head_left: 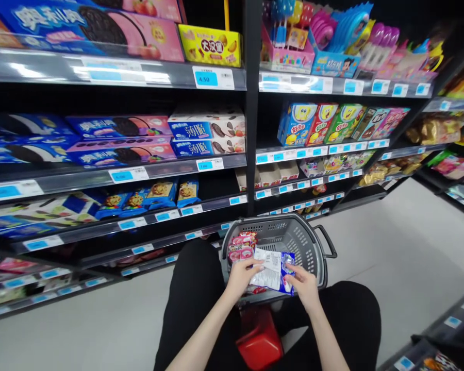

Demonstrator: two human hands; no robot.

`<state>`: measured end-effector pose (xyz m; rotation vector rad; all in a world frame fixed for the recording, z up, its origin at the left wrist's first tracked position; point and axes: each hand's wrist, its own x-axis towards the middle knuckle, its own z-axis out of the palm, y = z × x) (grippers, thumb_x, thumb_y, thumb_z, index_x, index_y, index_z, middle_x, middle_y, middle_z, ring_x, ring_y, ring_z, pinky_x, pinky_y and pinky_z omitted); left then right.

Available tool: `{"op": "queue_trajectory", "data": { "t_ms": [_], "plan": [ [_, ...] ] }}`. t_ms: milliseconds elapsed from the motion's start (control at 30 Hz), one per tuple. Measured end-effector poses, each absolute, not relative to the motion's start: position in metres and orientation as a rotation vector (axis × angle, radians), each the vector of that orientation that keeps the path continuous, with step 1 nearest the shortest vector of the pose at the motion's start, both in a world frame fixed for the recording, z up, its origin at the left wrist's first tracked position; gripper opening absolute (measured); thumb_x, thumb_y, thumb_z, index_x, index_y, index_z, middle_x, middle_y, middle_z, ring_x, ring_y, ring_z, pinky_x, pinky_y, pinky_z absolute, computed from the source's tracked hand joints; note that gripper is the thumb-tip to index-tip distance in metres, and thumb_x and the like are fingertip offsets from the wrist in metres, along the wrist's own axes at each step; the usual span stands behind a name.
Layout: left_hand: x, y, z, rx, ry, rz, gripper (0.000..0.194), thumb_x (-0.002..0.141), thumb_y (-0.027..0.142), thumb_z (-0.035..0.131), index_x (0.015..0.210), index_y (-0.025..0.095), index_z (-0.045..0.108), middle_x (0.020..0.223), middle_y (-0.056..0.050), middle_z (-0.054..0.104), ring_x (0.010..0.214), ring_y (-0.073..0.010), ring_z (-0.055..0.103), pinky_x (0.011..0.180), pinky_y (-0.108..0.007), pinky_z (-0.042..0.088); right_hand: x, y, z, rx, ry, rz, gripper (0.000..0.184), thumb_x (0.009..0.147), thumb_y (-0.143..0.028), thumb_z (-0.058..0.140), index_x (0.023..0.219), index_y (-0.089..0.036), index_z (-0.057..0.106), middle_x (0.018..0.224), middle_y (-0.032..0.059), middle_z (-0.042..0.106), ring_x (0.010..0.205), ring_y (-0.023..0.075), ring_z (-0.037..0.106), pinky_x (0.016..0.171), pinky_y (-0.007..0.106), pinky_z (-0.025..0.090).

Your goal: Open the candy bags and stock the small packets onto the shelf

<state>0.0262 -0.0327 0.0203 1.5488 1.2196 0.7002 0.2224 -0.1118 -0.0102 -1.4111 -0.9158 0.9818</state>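
Note:
Between my two hands is a white and blue snack bag (269, 273), its printed back turned up, held over a grey shopping basket (294, 232). My left hand (243, 275) grips the bag's left edge, thumb on top. At the bag's blue right end, my right hand (303, 283) pinches the edge with thumb and fingers. Red and pink snack packets (242, 246) lie in the left part of the basket, partly hidden under the bag. The basket stands on the floor between my knees.
Shelves ahead hold cookie boxes (119, 126), blue cookie packets (162, 193) and small snack cartons (299, 123). A basket handle (327, 242) sticks out to the right. Something red and glossy (260, 345) sits below me. Another shelf edge (441, 330) is at lower right.

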Motion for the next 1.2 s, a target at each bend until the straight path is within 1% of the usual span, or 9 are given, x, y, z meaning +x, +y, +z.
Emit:
{"op": "queue_trajectory", "data": {
  "t_ms": [133,267,400,533,667,733,900,1067,1200],
  "plan": [
    [0.018,-0.033,0.018,1.660,1.167,0.613,0.027,0.069,0.035,0.060,0.082,0.014,0.071,0.076,-0.004,0.071,0.066,-0.0176,0.060,0.062,-0.024,0.043,0.223,-0.113,-0.019,-1.518,-1.056,0.873,0.015,0.067,-0.032,0.065,0.075,-0.020,0.072,0.070,0.0034,0.064,0.068,0.0182,0.059,0.065,0.029,0.046],
    [0.022,-0.038,0.019,1.709,1.176,0.627,0.028,0.072,0.037,0.056,0.075,0.014,0.071,0.072,-0.003,0.070,0.065,-0.0160,0.059,0.061,-0.022,0.041,0.223,-0.113,-0.020,-1.543,-1.020,0.929,0.021,0.071,-0.037,0.060,0.066,-0.018,0.065,0.064,0.0019,0.062,0.063,0.0176,0.057,0.059,0.027,0.044],
    [0.030,-0.039,0.013,1.662,1.285,0.672,0.028,0.072,0.036,0.055,0.069,0.012,0.070,0.061,-0.001,0.065,0.059,-0.0139,0.054,0.056,-0.021,0.037,0.218,-0.110,-0.018,-1.536,-1.006,0.930,0.025,0.071,-0.041,0.058,0.063,-0.018,0.056,0.054,-0.0025,0.052,0.052,0.0132,0.048,0.050,0.023,0.037],
    [0.031,-0.034,0.002,1.506,1.260,0.693,0.027,0.069,0.033,0.057,0.071,0.009,0.069,0.061,-0.003,0.064,0.058,-0.0134,0.053,0.056,-0.022,0.037,0.217,-0.109,-0.021,-1.513,-0.953,1.009,0.027,0.072,-0.042,0.058,0.063,-0.018,0.052,0.051,-0.0043,0.046,0.046,0.0102,0.040,0.045,0.021,0.031],
    [0.026,-0.033,-0.004,1.476,1.035,0.565,0.030,0.069,0.030,0.057,0.090,0.010,0.065,0.068,-0.003,0.062,0.060,-0.0121,0.052,0.055,-0.021,0.038,0.229,-0.109,-0.028,-1.452,-0.895,1.092,0.029,0.068,-0.043,0.063,0.062,-0.016,0.053,0.054,-0.0031,0.048,0.050,0.0103,0.042,0.050,0.022,0.033],
    [0.024,-0.035,-0.003,1.520,0.951,0.505,0.029,0.071,0.028,0.056,0.094,0.012,0.062,0.066,-0.001,0.059,0.058,-0.0105,0.049,0.055,-0.020,0.037,0.235,-0.110,-0.031,-1.445,-0.877,1.128,0.030,0.067,-0.043,0.064,0.061,-0.016,0.053,0.054,-0.0033,0.048,0.051,0.0103,0.042,0.051,0.022,0.033],
    [0.027,-0.046,0.004,1.673,0.982,0.504,0.019,0.073,0.029,0.054,0.085,0.015,0.058,0.053,0.005,0.048,0.048,-0.0076,0.041,0.049,-0.018,0.033,0.235,-0.111,-0.033,-1.406,-0.797,1.191,0.031,0.067,-0.046,0.062,0.063,-0.018,0.050,0.057,-0.0045,0.046,0.053,0.0104,0.043,0.051,0.021,0.034],
    [0.034,-0.052,0.006,1.877,1.065,0.593,0.019,0.074,0.031,0.055,0.068,0.015,0.064,0.056,0.001,0.057,0.052,-0.0095,0.047,0.055,-0.020,0.034,0.225,-0.110,-0.035,-1.430,-0.838,1.143,0.025,0.064,-0.039,0.066,0.073,-0.019,0.054,0.068,-0.0020,0.054,0.059,0.0125,0.047,0.054,0.022,0.036],
    [0.037,-0.045,-0.002,1.617,1.177,0.705,0.019,0.068,0.031,0.062,0.072,0.014,0.067,0.053,0.001,0.054,0.049,-0.0094,0.044,0.051,-0.021,0.033,0.225,-0.106,-0.036,-1.544,-0.914,1.074,0.020,0.066,-0.037,0.063,0.070,-0.017,0.060,0.059,-0.0022,0.053,0.050,0.0112,0.044,0.050,0.023,0.035]
  ]
}}
